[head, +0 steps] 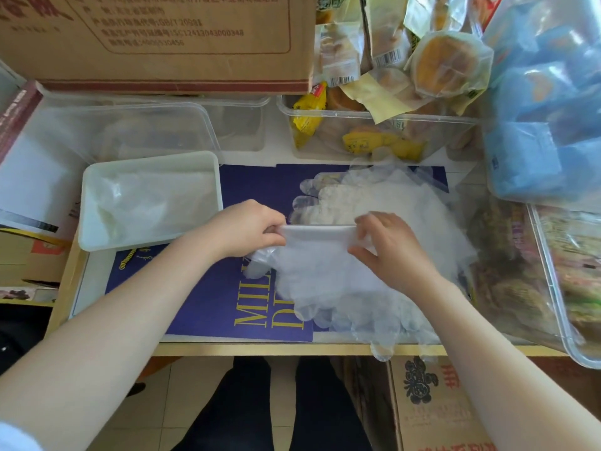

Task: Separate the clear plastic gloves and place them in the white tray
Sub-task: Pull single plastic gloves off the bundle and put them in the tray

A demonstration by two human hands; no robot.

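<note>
Gloves (374, 255): left hand (247, 227) and right hand (387, 245) each pinch seemingly one cuff, beside the white tray (97, 236).

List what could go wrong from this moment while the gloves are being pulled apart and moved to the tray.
1. Both the left hand and the right hand pinch one glove cuff; the thin film may cling, so two gloves could lift together.
2. The glove pile overhangs the table's front edge; tugging might drag some onto the floor.
3. The white tray already holds loose gloves, so a careless drop might leave one hanging over its rim.
</note>
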